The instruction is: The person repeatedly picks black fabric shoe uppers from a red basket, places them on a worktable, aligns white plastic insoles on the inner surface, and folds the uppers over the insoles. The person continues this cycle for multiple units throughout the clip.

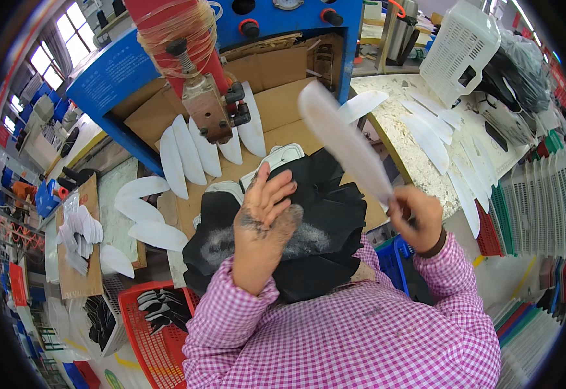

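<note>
The right hand pinches 1 white piece by its lower end; the left hand is loosely open, apparently grasping nothing. The piece, blurred, slants up beyond the black cloth. It looks light, thin and springy, perhaps slick-faced; either end or the rim should give the safest hold.

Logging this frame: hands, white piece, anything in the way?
Right hand grips white curved piece by lower end. Left hand open over black material. Piece raised, blurred. Red machine arm ahead, not touching.
</note>
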`<action>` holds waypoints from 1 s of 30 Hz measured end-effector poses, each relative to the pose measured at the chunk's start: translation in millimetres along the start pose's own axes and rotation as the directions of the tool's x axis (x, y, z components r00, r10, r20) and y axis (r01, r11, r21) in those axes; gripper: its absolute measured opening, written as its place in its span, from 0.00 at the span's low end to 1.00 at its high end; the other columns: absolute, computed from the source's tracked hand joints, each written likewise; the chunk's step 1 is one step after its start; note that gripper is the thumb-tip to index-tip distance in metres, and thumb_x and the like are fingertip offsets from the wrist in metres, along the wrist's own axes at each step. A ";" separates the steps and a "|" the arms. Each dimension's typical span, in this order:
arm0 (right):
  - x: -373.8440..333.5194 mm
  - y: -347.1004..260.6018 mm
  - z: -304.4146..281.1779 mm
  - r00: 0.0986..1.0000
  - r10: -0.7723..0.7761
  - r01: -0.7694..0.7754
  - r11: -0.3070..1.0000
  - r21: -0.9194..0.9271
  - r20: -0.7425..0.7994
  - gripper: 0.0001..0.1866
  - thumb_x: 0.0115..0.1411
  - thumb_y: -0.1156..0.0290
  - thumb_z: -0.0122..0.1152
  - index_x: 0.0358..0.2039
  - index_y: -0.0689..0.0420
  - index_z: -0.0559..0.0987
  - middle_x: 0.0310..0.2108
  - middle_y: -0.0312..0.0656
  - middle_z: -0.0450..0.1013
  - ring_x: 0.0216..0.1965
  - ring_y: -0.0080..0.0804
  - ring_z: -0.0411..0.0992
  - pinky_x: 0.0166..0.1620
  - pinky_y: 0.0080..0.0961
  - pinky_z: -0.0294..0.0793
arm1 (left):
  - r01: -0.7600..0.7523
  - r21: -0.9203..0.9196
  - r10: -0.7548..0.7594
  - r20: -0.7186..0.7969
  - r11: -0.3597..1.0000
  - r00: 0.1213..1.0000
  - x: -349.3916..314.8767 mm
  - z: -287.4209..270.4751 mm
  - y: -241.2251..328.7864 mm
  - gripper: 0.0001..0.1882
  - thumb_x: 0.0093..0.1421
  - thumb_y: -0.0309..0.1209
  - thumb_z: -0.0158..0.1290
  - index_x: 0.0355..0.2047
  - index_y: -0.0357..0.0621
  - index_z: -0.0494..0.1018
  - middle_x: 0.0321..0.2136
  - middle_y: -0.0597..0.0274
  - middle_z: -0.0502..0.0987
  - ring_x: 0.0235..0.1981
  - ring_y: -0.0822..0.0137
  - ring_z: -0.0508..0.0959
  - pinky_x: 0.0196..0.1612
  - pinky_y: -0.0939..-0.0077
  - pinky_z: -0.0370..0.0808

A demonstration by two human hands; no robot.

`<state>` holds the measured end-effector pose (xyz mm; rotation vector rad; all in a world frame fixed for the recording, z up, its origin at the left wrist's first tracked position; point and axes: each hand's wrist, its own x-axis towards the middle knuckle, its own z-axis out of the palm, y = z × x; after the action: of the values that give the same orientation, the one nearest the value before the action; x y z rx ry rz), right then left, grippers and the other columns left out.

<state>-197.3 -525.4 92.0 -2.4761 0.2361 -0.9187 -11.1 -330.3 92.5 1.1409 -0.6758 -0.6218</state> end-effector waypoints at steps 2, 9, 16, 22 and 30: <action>-3.3 -17.2 5.9 0.973 -0.222 0.227 0.970 -0.088 0.068 0.14 0.46 0.83 0.60 0.36 0.63 0.75 0.25 0.43 0.72 0.20 0.30 0.73 0.23 0.22 0.72 | -0.099 -0.019 0.098 -0.054 0.995 0.994 -3.2 13.1 -1.6 0.38 0.59 0.27 0.55 0.65 0.36 0.47 0.55 0.49 0.67 0.56 0.62 0.68 0.58 0.69 0.65; -1.8 -43.5 31.7 0.956 -0.213 0.138 0.933 0.332 0.201 0.19 0.48 0.81 0.66 0.42 0.65 0.75 0.36 0.48 0.75 0.31 0.36 0.77 0.33 0.23 0.78 | -0.222 -0.083 0.184 -0.327 0.971 0.927 -10.7 -8.6 6.7 0.27 0.63 0.30 0.51 0.58 0.33 0.56 0.46 0.46 0.74 0.45 0.60 0.77 0.51 0.70 0.73; 26.9 -50.4 38.3 0.909 -0.391 0.327 0.883 0.337 0.144 0.12 0.47 0.78 0.66 0.35 0.60 0.79 0.36 0.43 0.75 0.36 0.36 0.74 0.37 0.26 0.74 | -0.011 -0.132 -0.011 -0.166 0.991 0.986 -25.6 -61.3 22.5 0.21 0.63 0.31 0.49 0.53 0.34 0.63 0.40 0.51 0.76 0.42 0.63 0.78 0.46 0.73 0.74; 83.6 -54.0 29.5 0.763 -0.561 0.438 0.814 0.381 0.322 0.07 0.45 0.73 0.68 0.25 0.59 0.79 0.52 0.52 0.69 0.50 0.47 0.71 0.50 0.38 0.71 | 0.392 0.116 -0.401 0.438 0.913 0.805 -25.8 -79.1 27.2 0.28 0.53 0.26 0.60 0.54 0.38 0.66 0.38 0.61 0.76 0.39 0.73 0.76 0.45 0.78 0.74; 92.9 -69.0 45.5 0.719 -0.556 0.324 0.799 0.507 0.417 0.06 0.48 0.79 0.66 0.28 0.61 0.79 0.44 0.46 0.74 0.39 0.38 0.77 0.40 0.25 0.77 | 0.429 0.067 -0.413 0.440 0.901 0.798 -24.8 -84.5 20.4 0.33 0.59 0.24 0.54 0.63 0.38 0.54 0.38 0.55 0.78 0.37 0.69 0.78 0.45 0.77 0.75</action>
<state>-97.6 -477.8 149.2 -2.3014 -0.7265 -0.3166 38.6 -255.2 85.3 1.1310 -0.7968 -1.3047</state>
